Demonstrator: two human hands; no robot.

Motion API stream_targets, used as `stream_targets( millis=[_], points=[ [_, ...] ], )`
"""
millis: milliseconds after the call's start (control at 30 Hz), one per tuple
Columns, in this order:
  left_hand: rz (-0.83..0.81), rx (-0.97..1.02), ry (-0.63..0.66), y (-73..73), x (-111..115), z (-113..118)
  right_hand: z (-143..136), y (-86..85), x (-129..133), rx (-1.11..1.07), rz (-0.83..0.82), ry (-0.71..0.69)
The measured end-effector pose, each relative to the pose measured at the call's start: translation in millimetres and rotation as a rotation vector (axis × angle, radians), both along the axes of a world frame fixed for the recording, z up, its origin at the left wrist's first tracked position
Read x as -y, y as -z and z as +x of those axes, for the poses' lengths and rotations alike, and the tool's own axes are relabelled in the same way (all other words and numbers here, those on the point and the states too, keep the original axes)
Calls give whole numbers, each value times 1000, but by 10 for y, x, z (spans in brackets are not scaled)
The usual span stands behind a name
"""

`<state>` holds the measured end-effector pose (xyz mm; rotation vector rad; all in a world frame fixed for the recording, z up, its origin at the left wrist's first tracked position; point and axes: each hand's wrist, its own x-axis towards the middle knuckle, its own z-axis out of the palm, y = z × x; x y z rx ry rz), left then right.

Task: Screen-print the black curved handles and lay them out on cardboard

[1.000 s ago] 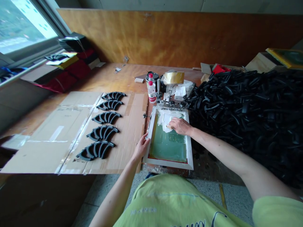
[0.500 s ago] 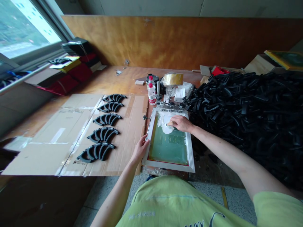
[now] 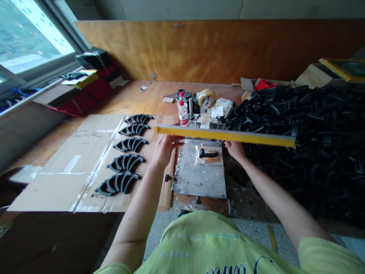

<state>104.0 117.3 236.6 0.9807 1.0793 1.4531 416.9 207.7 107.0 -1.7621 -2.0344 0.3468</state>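
A long yellow and grey bar (image 3: 222, 136), which looks like the screen frame's edge seen end-on, crosses above the metal base plate (image 3: 199, 182). My left hand (image 3: 164, 150) is at the plate's left, partly behind the bar, its fingers stretched and apart. At the plate's far right side, my right hand (image 3: 235, 150) has curled fingers; whatever they may hold is hidden. On the plate between my hands lies a black curved part (image 3: 209, 153), set in a pale holder. The squeegee cannot be made out.
Several fanned rows of black curved parts (image 3: 125, 161) lie on a cardboard sheet (image 3: 65, 190) at left. A large heap of black parts (image 3: 285, 171) fills the right. Behind the plate stand bottles (image 3: 183, 114) and a tape roll (image 3: 207, 99).
The screen frame has swung up off the plate, uncovering the black part. My left hand moved forward; my right hand left the mesh and shifted right. The tape roll has turned.
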Motion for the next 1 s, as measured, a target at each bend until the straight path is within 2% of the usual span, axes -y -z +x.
stream_targets(
  millis=[67,133,200,267,300,367,400,433,467,500,567,600,633,700,767,833,900,933,1000],
  points=[
    [-23,29,-46,5,-80,58,-157,171,181,33,-13,-162],
    [-67,65,-111,128,-26,147,-354,204,326,94,-7,-295],
    [-223,78,-37,356,156,282,-560,111,499,126,27,-318],
    [-453,71,160,636,416,432,-773,-36,752,100,94,-327],
    [-539,80,219,776,552,487,-873,-101,898,70,138,-362],
    [-630,108,228,1031,791,496,-1004,-169,1167,10,177,-581],
    [-644,106,188,1143,885,432,-999,-162,1258,-31,168,-678],
    [-657,76,130,1249,961,317,-931,-127,1307,-66,146,-712],
    [-680,13,67,1351,1023,156,-793,-66,1311,-90,117,-669],
    [-703,-77,-5,1454,1077,-40,-593,16,1278,-98,79,-549],
    [-802,-325,-151,1665,1176,-471,-78,217,1146,-21,-11,-152],
    [-842,-423,-145,1770,1227,-672,189,322,1077,39,-91,-23],
    [-888,-521,-126,1868,1276,-844,430,421,1021,96,-195,50],
    [-964,-718,-10,2019,1352,-1082,768,571,967,187,-345,96],
    [-1013,-871,106,2067,1368,-1186,881,624,962,224,-394,118],
    [-1029,-954,163,1988,1297,-1202,794,572,946,189,-358,162],
    [-955,-953,127,1791,1137,-1160,564,449,878,94,-254,151],
    [-893,-943,97,1658,1028,-1119,414,381,824,38,-173,100],
    [-714,-884,23,1341,776,-989,87,272,698,-54,-1,-96]
  ],
)
